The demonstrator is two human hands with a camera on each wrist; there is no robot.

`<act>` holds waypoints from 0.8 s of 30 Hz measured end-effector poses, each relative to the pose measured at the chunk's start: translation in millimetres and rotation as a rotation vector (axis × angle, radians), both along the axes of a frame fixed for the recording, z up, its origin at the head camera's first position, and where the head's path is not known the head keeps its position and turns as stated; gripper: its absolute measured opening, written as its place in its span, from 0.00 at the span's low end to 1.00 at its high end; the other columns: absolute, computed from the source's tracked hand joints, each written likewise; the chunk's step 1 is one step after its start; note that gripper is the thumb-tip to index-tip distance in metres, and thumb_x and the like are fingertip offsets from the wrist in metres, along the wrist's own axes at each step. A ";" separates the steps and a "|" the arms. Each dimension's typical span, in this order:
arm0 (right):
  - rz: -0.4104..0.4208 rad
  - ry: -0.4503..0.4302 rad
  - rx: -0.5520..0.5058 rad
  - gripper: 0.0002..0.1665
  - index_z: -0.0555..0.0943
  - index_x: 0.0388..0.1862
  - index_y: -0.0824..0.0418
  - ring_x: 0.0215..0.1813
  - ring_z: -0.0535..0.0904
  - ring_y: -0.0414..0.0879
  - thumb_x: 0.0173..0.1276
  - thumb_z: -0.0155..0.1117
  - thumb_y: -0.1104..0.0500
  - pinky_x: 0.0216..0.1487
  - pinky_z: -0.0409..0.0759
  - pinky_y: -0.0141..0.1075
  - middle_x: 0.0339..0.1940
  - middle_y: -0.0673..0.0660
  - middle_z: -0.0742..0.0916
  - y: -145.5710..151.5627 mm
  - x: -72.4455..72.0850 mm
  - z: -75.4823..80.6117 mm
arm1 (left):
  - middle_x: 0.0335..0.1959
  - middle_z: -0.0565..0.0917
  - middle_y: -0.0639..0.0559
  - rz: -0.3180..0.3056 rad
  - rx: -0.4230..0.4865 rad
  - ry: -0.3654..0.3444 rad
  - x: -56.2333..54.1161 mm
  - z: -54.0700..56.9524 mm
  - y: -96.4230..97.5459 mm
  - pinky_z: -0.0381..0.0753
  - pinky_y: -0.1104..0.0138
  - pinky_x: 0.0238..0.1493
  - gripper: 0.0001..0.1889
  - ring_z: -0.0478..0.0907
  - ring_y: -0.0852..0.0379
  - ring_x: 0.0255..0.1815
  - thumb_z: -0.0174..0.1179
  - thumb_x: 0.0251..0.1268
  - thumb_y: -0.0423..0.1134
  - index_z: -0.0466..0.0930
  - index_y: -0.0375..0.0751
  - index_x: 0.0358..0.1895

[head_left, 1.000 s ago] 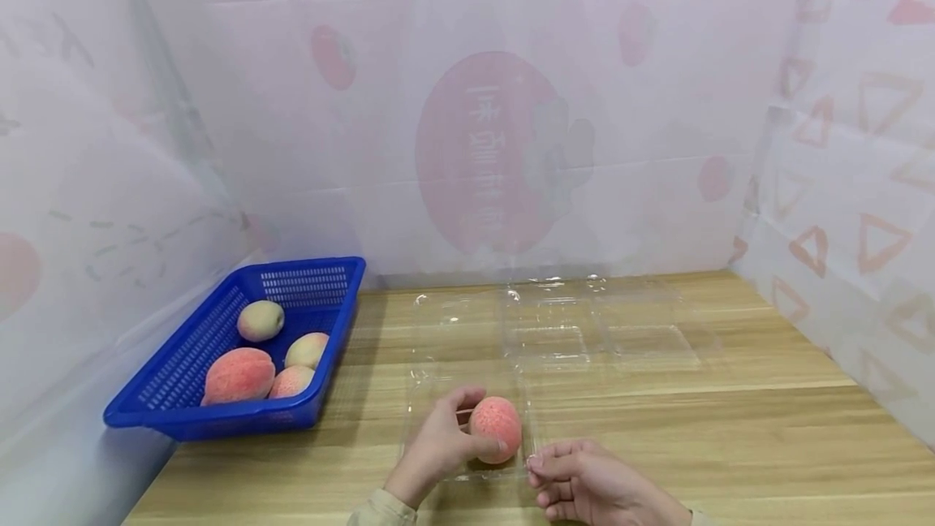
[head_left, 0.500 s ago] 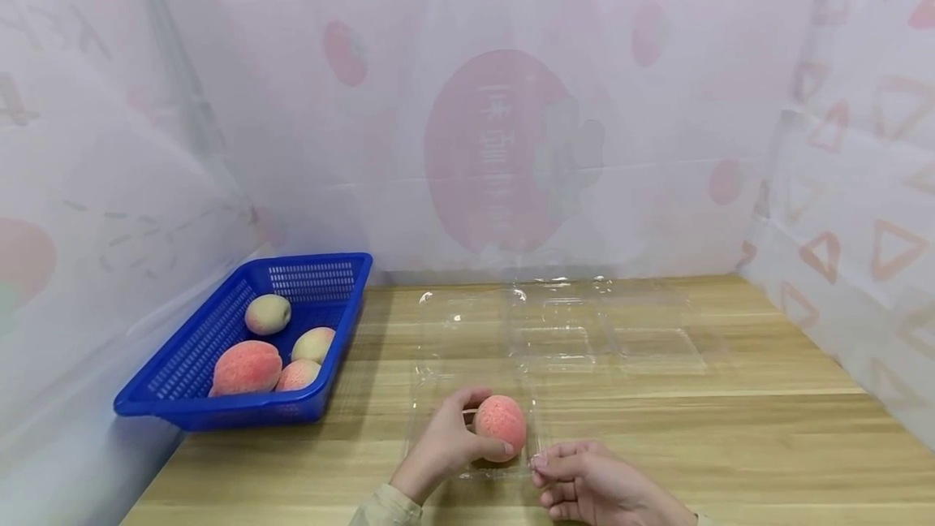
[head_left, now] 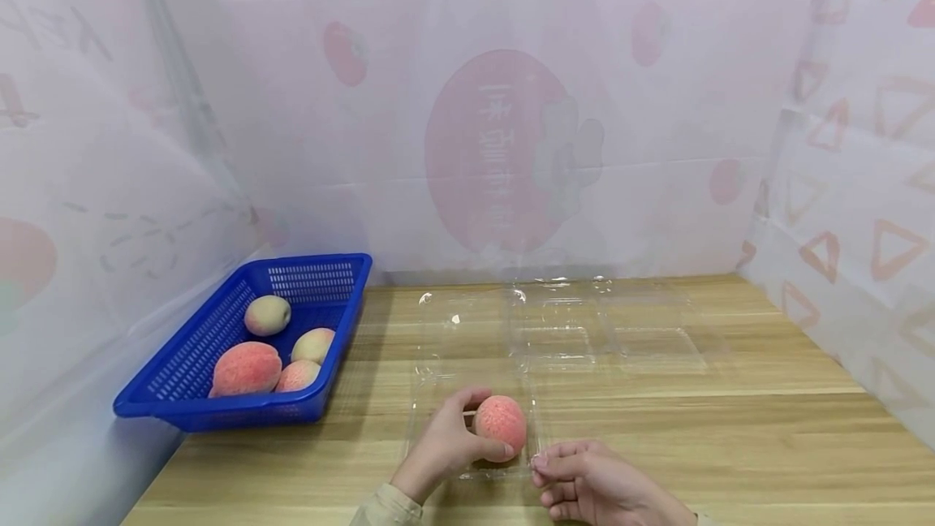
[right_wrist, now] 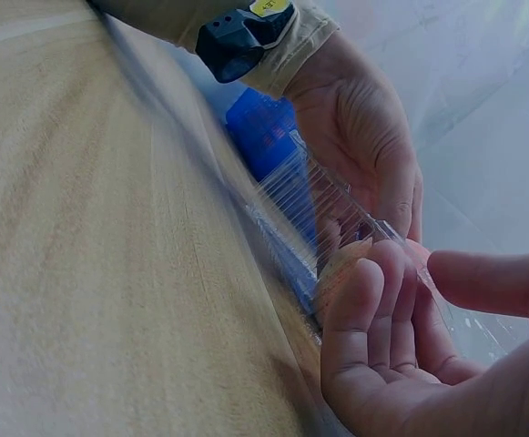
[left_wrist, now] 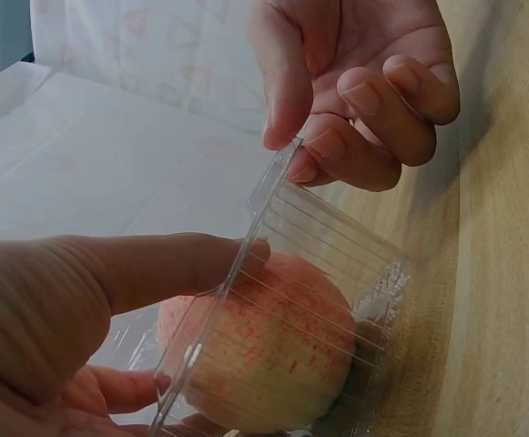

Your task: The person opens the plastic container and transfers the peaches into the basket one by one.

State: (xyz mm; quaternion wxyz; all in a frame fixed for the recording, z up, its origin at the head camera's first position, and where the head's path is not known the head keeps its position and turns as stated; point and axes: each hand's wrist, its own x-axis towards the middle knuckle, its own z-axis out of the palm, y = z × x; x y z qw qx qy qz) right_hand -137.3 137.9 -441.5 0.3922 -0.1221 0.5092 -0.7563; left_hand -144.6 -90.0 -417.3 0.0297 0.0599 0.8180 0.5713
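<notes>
A pink peach [head_left: 501,425] sits in the near half of a clear plastic clamshell box [head_left: 464,331], whose lid lies folded back away from the person. My left hand [head_left: 451,438] reaches into the box and grips the peach, thumb on its near side and fingers behind it. The left wrist view shows the peach [left_wrist: 273,355] through the ribbed clear wall. With thumb and index finger my right hand [head_left: 584,477] pinches the box's near right corner. From the right wrist side, that hand [right_wrist: 401,337] covers part of the peach.
At the left stands a blue plastic basket [head_left: 212,410] holding several peaches [head_left: 247,368]. More clear clamshell boxes [head_left: 650,347] lie open at the back right of the wooden table [head_left: 730,445]. Printed white sheets [head_left: 365,128] wall off the back and sides.
The head view has shifted slightly since the first frame, moving everything a little right in the picture. Both hands, the peach and the box keep their places relative to each other.
</notes>
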 end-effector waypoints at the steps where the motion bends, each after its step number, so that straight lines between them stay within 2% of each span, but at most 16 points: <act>1: -0.001 0.000 0.001 0.08 0.82 0.43 0.64 0.34 0.81 0.41 0.73 0.58 0.62 0.40 0.80 0.33 0.35 0.53 0.85 0.0 0.0 0.0 | 0.56 0.77 0.38 0.000 0.000 0.000 0.0 -0.1 0.0 0.82 0.52 0.47 0.43 0.78 0.39 0.52 0.78 0.36 0.28 0.69 0.27 0.63; 7: 0.003 0.001 -0.001 0.07 0.82 0.41 0.63 0.34 0.81 0.41 0.73 0.58 0.62 0.39 0.80 0.33 0.35 0.53 0.84 -0.5 -0.4 -0.2 | 0.54 0.78 0.40 0.004 0.010 0.010 0.0 -2.1 0.2 0.82 0.52 0.46 0.41 0.79 0.41 0.50 0.78 0.37 0.28 0.71 0.28 0.62; 16: 0.002 0.003 -0.006 0.06 0.81 0.41 0.63 0.34 0.81 0.41 0.73 0.58 0.63 0.39 0.80 0.33 0.35 0.53 0.85 -0.9 0.2 -0.1 | 0.50 0.81 0.43 0.007 0.012 0.036 2.5 0.6 -0.1 0.82 0.56 0.44 0.35 0.80 0.45 0.48 0.79 0.38 0.31 0.76 0.32 0.57; 24: -0.003 0.008 -0.005 0.06 0.82 0.40 0.63 0.34 0.80 0.41 0.72 0.58 0.63 0.39 0.80 0.33 0.35 0.53 0.84 -1.0 0.5 -0.5 | 0.51 0.81 0.43 0.071 0.039 0.080 3.7 3.7 -1.0 0.83 0.59 0.40 0.38 0.80 0.46 0.46 0.81 0.37 0.35 0.76 0.32 0.59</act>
